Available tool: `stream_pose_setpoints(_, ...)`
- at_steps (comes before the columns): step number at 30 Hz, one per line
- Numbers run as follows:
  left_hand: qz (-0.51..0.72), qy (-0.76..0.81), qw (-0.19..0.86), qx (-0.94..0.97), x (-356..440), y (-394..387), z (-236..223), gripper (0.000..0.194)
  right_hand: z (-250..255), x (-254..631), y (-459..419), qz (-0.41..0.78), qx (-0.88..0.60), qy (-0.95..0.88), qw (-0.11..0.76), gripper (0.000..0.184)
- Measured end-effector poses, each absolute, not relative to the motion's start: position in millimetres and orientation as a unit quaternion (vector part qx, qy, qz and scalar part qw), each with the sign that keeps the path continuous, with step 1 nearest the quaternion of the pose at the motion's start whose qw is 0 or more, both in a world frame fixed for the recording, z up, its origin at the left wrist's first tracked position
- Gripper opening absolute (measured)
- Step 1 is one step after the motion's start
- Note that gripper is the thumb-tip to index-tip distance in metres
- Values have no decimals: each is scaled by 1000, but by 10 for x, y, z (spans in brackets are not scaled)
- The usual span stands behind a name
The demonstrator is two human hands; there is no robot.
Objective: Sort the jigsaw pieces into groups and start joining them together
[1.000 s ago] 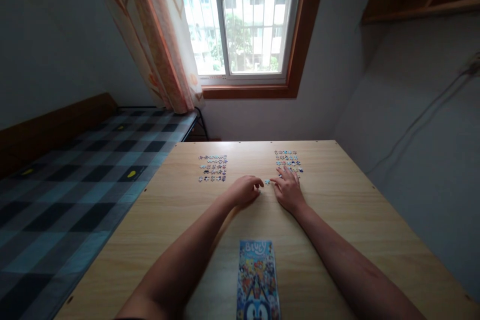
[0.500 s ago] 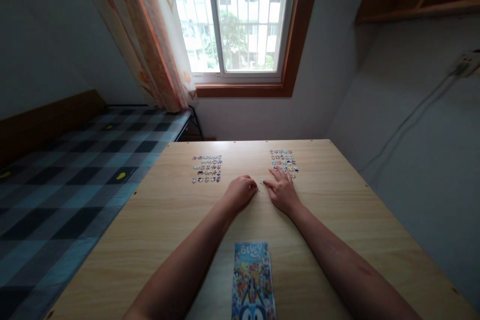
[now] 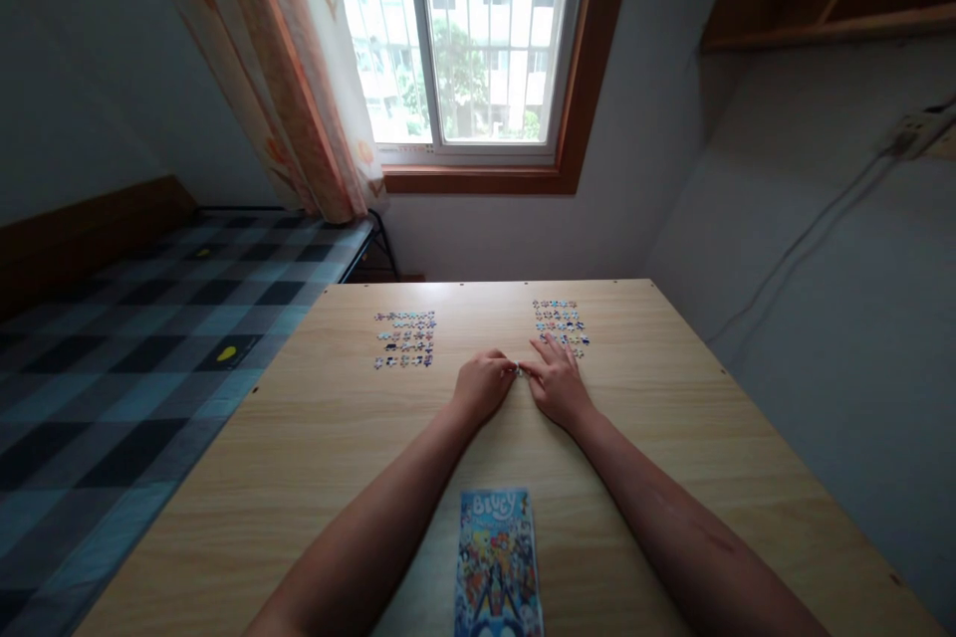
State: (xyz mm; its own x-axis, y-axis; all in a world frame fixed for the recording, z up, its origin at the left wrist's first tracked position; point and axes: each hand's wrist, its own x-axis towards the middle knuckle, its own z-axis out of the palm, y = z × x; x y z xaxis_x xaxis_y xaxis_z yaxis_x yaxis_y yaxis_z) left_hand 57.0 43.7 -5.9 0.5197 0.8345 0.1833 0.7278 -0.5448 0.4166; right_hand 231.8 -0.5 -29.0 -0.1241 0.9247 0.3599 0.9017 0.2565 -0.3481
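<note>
Close to the middle of the table, my left hand [image 3: 485,386] is closed in a pinch on a small jigsaw puzzle piece [image 3: 518,370]. Facing it, my right hand [image 3: 559,382] lies low with its fingers stretched and apart, the index fingertip touching at the same spot. Whether one or two pieces sit between the fingertips is too small to tell. Just beyond my right fingers are rows of puzzle pieces [image 3: 557,316], partly covered by them. More rows of puzzle pieces [image 3: 405,338] lie to the left of my left hand.
A printed blue picture sheet or box [image 3: 497,557] lies between my forearms on the wooden table [image 3: 321,438]. A bed with a checked cover [image 3: 186,318] stands to the left. Beyond the table are a window [image 3: 485,40] and a curtain [image 3: 276,70].
My left hand has moved right, bringing its puzzle piece against the light blue one by my right index finger. The gap between my hands has closed. The view has shifted slightly.
</note>
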Motion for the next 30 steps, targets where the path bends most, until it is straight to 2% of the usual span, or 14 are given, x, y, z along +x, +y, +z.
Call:
stream_pose_setpoints(12, 174, 451, 76, 872, 593, 391, -89, 27, -274, 2313, 7, 38, -611, -748, 258, 29)
stream_pose_setpoints(18, 215, 463, 84, 856, 570, 390, -139, 21, -274, 2334, -4, 19, -617, -728, 299, 42)
stream_pose_setpoints(26, 220, 446, 77, 864, 515, 397, -173, 22, -306, 2339, -12, 11, -618, -726, 301, 28)
stream_pose_setpoints(30, 217, 438, 70, 869, 524, 406, -179, 22, -308, 2336, -13, 1, -612, -732, 300, 29)
